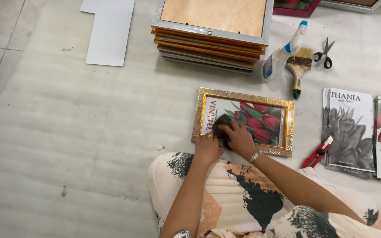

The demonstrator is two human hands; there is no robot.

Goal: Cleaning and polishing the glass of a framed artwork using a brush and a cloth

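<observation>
The right hand (240,139) presses a dark crumpled cloth (221,128) with curled fingers onto the glass of a gold, foil-textured rectangular picture frame (244,120) holding a red tulip print. The left hand (207,148) grips the frame's near edge. Beyond it on the floor rise stacked frames (208,42), with a clear spray bottle (283,53) and wooden brush (299,68) to the right.

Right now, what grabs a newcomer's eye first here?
The gold picture frame with red tulips, on the floor at centre. The right hand presses a dark cloth on its glass while the left hand rests at its lower edge. Behind it is a stack of frames, with a spray bottle to the stack's right.
</observation>
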